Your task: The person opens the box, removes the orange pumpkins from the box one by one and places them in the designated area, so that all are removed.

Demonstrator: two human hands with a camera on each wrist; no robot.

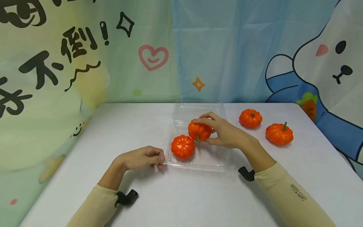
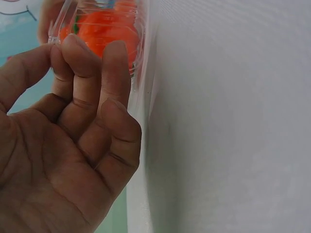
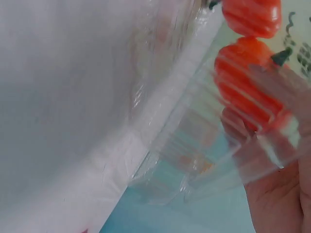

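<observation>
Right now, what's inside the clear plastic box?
One orange pumpkin sits in the box. The right hand holds another pumpkin over or inside it; the pumpkins and hand cover parts of its bottom.

The head view looks forward and down over the clear container (image 1: pixel 213 157) from its near side, taking in surface (image 1: pixel 136 126) and backdrop (image 1: pixel 221 47). The wrist views sit close, low and turned sideways: one faces it from the left past the left hand (image 2: pixel 73 131), one through its plastic from the right. All share its pumpkins (image 1: pixel 182 147).
</observation>
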